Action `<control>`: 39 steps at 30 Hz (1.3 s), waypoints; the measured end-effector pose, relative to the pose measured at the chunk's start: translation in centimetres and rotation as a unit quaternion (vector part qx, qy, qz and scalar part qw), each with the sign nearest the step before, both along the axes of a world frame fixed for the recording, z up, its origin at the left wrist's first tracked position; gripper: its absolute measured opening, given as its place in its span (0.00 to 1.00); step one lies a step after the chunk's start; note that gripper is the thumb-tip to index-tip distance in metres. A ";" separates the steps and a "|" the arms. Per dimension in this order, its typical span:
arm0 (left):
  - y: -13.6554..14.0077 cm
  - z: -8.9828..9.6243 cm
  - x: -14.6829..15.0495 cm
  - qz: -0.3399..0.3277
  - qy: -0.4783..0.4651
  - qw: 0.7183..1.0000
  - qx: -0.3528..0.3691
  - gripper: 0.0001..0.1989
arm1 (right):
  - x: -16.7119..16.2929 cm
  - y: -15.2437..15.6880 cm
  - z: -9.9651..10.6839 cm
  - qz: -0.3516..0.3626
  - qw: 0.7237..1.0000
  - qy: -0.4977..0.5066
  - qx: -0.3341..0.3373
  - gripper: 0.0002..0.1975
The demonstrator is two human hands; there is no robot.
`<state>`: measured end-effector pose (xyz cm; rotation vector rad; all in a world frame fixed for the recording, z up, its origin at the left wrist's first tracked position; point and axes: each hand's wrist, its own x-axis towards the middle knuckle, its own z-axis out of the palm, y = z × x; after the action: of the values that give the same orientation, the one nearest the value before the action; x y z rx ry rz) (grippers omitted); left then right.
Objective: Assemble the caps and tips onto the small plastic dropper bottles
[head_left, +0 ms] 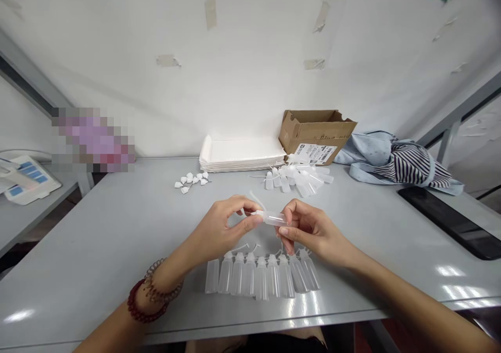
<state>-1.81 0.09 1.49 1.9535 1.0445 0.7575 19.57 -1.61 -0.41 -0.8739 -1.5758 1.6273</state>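
Head view, and a grey table (129, 238) spreads right across! Near its front edge, a row of translucent bottles (249, 279); at the back, an open cardboard box (321, 133). The left hand (230, 220) pinches the nozzle end, the right hand (311, 228) pinches the base, of one bottle (274, 218), tipped sideways between them! Farther left, small white caps (190, 177) lie scattered.

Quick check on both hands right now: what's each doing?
Left hand: closed, pinching the neck end of a small, translucent white plastic bottle.
Right hand: closed, holding that same bottle near its base.
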 end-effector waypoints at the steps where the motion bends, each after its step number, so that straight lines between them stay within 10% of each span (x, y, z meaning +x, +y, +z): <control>1: 0.0 0.1 0.0 0.005 0.008 1.000 -0.028 0.13 | 0.0 -0.1 0.0 -0.001 1.000 -0.007 0.007 0.10; 10: 0.1 -0.2 0.1 -0.026 -0.008 0.987 -0.155 0.22 | 0.2 -0.4 0.2 -0.037 0.985 -0.095 0.136 0.06; 18: -0.2 -0.5 0.4 -0.017 -0.011 0.983 -0.183 0.19 | 0.2 -0.1 -0.4 -0.107 0.918 -0.205 0.323 0.09; 23: -0.6 -1.2 1.1 -0.001 -0.030 0.998 0.061 0.06 | 0.1 0.0 0.0 -0.114 0.973 -0.131 0.150 0.10; 27: -0.7 -2.5 1.6 -0.012 -0.029 0.956 0.293 0.05 | 0.0 0.4 0.0 -0.095 0.995 -0.042 0.001 0.12; 39: -0.6 -3.2 1.5 -0.029 0.107 0.845 0.523 0.12 | 0.3 0.9 0.1 -0.034 0.983 0.044 -0.174 0.20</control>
<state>-0.32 -0.51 -1.74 3.0300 0.7111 1.2604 19.83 -0.70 -0.35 -1.0055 -1.2062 1.8963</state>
